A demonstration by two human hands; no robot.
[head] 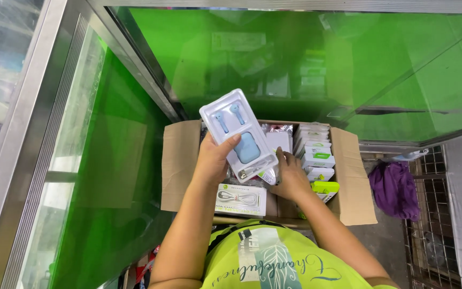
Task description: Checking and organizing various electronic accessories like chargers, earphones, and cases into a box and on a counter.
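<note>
The left hand [213,158] held up a white tray of pale blue earbuds [238,135] over an open cardboard box [180,160], thumb across its face. The right hand [291,179] touched the tray's lower edge. Small white and green packages [316,152] filled the box; a purple cloth [397,188] lay well apart.

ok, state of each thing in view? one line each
left hand: gripping the earbud pack
earbud pack: lifted above box, tilted, sealed
right hand: touching pack's lower end
cardboard box: open, flaps out, packed with goods
cable pack: lying flat in box
purple cloth: crumpled on floor
</note>
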